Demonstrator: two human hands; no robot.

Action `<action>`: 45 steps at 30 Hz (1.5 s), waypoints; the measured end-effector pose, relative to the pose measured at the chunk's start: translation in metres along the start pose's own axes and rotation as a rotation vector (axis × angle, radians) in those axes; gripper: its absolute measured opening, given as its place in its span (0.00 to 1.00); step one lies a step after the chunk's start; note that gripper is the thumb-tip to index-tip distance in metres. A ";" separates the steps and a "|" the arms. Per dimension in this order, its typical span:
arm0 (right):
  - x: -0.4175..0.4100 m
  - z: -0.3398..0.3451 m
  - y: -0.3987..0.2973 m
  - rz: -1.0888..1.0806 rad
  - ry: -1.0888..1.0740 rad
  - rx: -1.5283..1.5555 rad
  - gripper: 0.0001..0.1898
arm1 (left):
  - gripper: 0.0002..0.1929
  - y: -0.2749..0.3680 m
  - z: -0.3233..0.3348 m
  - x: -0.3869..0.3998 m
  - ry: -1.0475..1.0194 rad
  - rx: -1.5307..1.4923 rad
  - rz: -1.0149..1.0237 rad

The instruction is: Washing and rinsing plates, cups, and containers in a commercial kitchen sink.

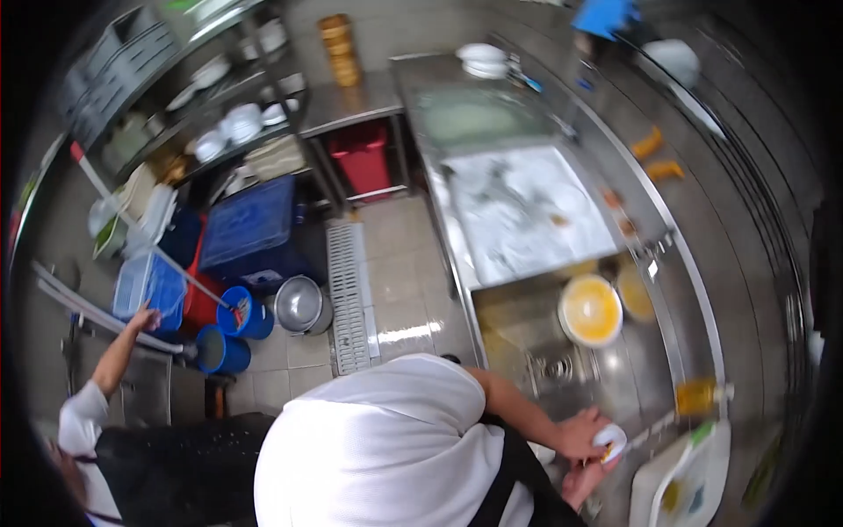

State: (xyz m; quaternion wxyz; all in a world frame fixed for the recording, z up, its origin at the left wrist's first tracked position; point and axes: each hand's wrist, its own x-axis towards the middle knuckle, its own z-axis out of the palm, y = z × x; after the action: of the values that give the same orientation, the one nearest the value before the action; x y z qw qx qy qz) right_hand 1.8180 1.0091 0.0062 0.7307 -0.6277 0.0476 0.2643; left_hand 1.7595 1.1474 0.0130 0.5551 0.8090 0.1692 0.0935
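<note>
At the lower right, my left hand (pixel 579 435) grips a small white dish (pixel 612 440) with something yellow at its inner edge. My right hand (pixel 583 482) is just below, its fingers against the dish's lower side. Both hands are over the steel counter beside a sink basin (pixel 514 329). In that basin stands a round white container (pixel 590 311) of yellow-orange liquid. The adjoining basin holds white foamy water (pixel 527 211). Near my hands, a large white plastic tub (pixel 714 454) lies at the right.
A co-worker's arm (pixel 115 356) reaches toward blue plastic bins (pixel 148 290) at the left. Blue buckets (pixel 224 349) and a metal pot (pixel 301 306) stand by a floor drain grate (pixel 349 296). Shelves hold white bowls (pixel 242 124); stacked bamboo steamers (pixel 340 53) stand behind. A faucet (pixel 652 249) projects over the sink.
</note>
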 end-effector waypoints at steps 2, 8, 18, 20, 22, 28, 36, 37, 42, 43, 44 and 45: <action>0.034 0.047 0.003 0.060 -0.127 0.300 0.28 | 0.43 -0.004 -0.061 0.019 0.031 0.022 0.133; 0.163 0.174 0.035 0.043 -0.162 0.218 0.23 | 0.46 -0.092 -0.255 0.037 0.439 0.575 0.160; 0.328 0.277 0.074 0.170 0.121 -0.228 0.22 | 0.13 -0.205 -0.355 -0.003 0.059 0.670 -0.404; 0.360 0.274 0.086 0.191 0.101 -0.328 0.22 | 0.13 -0.206 -0.350 0.000 0.098 0.623 -0.395; 0.388 0.272 0.097 0.196 0.201 -0.387 0.21 | 0.12 -0.205 -0.348 0.001 0.111 0.618 -0.396; 0.398 0.261 0.092 0.273 0.147 -0.289 0.19 | 0.12 -0.192 -0.356 -0.002 0.052 0.659 -0.417; 0.424 0.264 0.063 -1.016 -0.248 -1.412 0.17 | 0.12 -0.181 -0.358 -0.004 0.044 0.673 -0.431; 0.433 0.266 0.064 -0.487 -0.301 -1.487 0.15 | 0.12 -0.181 -0.358 -0.005 0.037 0.669 -0.402; 0.459 0.267 0.072 -0.673 -0.722 -1.226 0.10 | 0.13 -0.179 -0.358 -0.005 0.092 0.647 -0.434; 0.460 0.270 0.073 -0.672 -0.718 -1.225 0.10 | 0.13 -0.179 -0.359 -0.005 0.087 0.649 -0.417; 0.460 0.269 0.073 -0.614 -0.685 -1.360 0.09 | 0.13 -0.179 -0.359 -0.005 0.085 0.656 -0.408; 0.462 0.272 0.074 -0.559 -0.653 -1.488 0.09 | 0.13 -0.180 -0.359 -0.004 0.084 0.662 -0.417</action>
State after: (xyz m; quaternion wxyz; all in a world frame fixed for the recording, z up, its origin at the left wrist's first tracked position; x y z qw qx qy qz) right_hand 2.1086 1.4212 -0.1891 0.1444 -0.8247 -0.5071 0.2045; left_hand 1.6033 1.5158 -0.0229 0.2637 0.8881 0.3735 -0.0477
